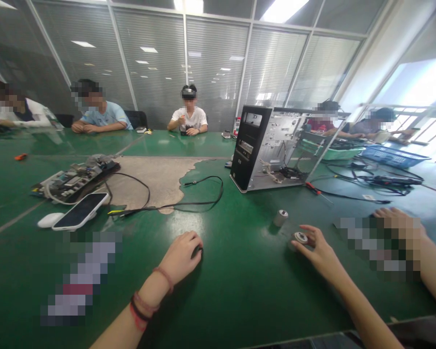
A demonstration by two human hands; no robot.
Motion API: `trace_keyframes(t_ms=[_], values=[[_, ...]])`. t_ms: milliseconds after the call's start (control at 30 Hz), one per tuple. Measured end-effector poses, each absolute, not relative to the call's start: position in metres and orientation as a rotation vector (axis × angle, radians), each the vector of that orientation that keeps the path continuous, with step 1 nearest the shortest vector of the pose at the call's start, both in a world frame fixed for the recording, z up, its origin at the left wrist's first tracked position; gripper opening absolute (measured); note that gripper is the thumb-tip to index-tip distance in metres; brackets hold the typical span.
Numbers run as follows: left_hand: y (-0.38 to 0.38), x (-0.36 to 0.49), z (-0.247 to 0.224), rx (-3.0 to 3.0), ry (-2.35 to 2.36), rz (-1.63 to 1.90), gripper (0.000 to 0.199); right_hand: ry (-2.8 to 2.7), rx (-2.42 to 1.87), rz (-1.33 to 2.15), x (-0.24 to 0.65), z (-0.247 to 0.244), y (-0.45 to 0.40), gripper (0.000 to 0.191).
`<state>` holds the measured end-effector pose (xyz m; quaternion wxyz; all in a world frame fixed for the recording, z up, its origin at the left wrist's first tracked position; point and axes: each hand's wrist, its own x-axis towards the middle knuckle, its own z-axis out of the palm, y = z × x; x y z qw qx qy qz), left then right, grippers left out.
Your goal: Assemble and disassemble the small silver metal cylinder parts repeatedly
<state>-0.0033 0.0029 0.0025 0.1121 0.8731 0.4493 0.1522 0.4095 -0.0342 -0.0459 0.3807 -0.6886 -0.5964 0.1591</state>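
My left hand (184,256), with bands around its wrist, rests low over the green table (236,276). Its fingers are curled around a small black object (196,250), mostly covered by the hand, so its kind is unclear. To the right, my right hand (319,249) has thumb and fingers on either side of a small round piece (301,237) with a pale, ringed top. Just beyond that piece a short silver cylinder (282,218) stands upright on the table, apart from the hand.
An open computer case (254,150) stands ahead, beside a red screwdriver (314,189). Leftward lie a phone (82,212), a circuit assembly (78,179) and a black cable (203,201). Another person's hand (396,220) is at right, near a blue basket (396,157). Several people sit around the table.
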Motion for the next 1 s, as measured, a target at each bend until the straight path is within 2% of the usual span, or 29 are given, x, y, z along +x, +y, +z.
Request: trace_keyframes(t_ms=[133,567,667,867,1000], values=[[0.003,-0.004,0.002,2.557,1.304,0.455,0.012,-1.489,-1.76,0.402,0.406,-0.052,-0.043,0.066],[0.003,-0.005,0.001,2.55,1.294,0.464,0.012,-1.589,-1.65,0.248,0.374,-0.042,-0.04,0.042],[0.003,-0.005,0.001,2.517,1.297,0.506,0.011,-1.581,-1.519,0.447,0.342,-0.03,-0.034,0.04],[0.003,-0.005,0.004,2.381,1.333,0.62,0.012,-1.491,-1.125,1.098,0.264,-0.012,-0.017,0.035],[0.004,-0.003,0.006,2.256,1.297,0.731,0.013,-1.443,-0.971,1.318,0.223,-0.007,0.0,0.032]])
